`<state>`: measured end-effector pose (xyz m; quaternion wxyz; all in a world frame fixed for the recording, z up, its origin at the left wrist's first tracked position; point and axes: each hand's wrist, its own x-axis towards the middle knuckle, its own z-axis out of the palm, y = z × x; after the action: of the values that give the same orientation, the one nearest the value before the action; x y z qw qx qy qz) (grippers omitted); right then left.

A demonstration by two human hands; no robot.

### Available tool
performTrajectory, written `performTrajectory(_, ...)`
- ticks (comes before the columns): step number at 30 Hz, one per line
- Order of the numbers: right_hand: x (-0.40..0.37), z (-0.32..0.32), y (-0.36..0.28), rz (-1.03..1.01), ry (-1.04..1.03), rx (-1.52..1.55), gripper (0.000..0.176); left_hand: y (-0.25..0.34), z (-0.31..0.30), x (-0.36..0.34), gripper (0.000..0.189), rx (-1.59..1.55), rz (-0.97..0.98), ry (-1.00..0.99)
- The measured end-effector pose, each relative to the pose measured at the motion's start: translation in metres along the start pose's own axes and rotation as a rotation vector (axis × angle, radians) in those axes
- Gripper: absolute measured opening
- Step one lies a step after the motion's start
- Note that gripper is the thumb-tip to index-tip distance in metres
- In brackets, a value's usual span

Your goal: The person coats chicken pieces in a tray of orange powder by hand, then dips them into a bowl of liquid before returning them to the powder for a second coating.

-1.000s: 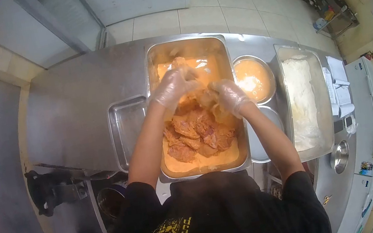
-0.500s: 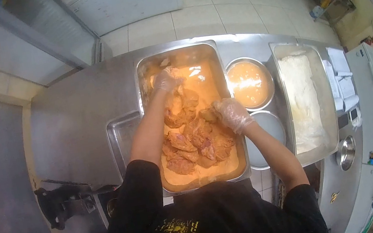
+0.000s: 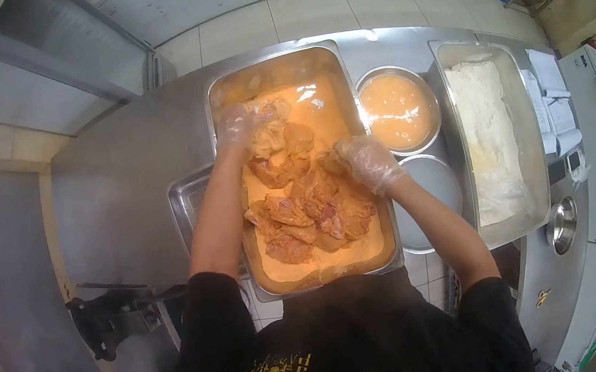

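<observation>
A deep steel tray [image 3: 322, 283] holds orange liquid and several coated pieces of raw meat [image 3: 321, 206]. My left hand [image 3: 235, 129], in a clear plastic glove, is at the tray's upper left, its fingers closed on a meat piece [image 3: 266, 130]. Near the tray's right wall is my right hand [image 3: 369, 161], also gloved. Its fingers are curled round a piece of meat [image 3: 334, 164] that shows only in part.
Right of the tray stand a round bowl of orange liquid [image 3: 400, 110], a round pan [image 3: 426, 200] and a long tray of white powder [image 3: 489, 138]. An empty shallow tray [image 3: 181, 205] lies partly under my left arm. Papers [image 3: 554, 107] lie farther right.
My left hand has moved left and slightly down, with a meat piece now showing beside its fingers. My right hand stays by the right wall. The whole view has shifted slightly.
</observation>
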<state>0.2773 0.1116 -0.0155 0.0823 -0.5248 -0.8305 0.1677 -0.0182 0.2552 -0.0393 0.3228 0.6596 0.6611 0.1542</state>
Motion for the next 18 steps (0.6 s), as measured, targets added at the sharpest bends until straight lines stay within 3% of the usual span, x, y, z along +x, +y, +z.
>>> performTrajectory(1, 0.001, -0.002, -0.001, 0.005, -0.007, -0.016, 0.017, 0.011, -0.009, -0.001, 0.057, 0.345, -0.008, -0.013)
performTrajectory(4, 0.0, -0.004, -0.003, 0.004, -0.005, -0.048, 0.018, 0.002, 0.006, 0.019, 0.062, 0.318, -0.026, 0.048)
performTrajectory(7, -0.001, 0.001, -0.001, -0.017, 0.019, -0.035, 0.019, -0.01, 0.021, 0.032, 0.067, 0.443, 0.08, 0.066)
performTrajectory(10, 0.0, 0.001, -0.001, 0.008, 0.013, -0.01, 0.019, -0.016, 0.033, 0.036, 0.077, 0.479, 0.034, 0.147)
performTrajectory(13, 0.0, 0.005, 0.001, 0.019, 0.013, -0.012, 0.02, -0.013, 0.037, 0.037, 0.082, 0.573, -0.091, -0.01)
performTrajectory(18, 0.001, -0.006, -0.005, 0.046, 0.016, 0.074, 0.018, -0.023, 0.036, 0.033, 0.087, 0.317, -0.199, 0.066)
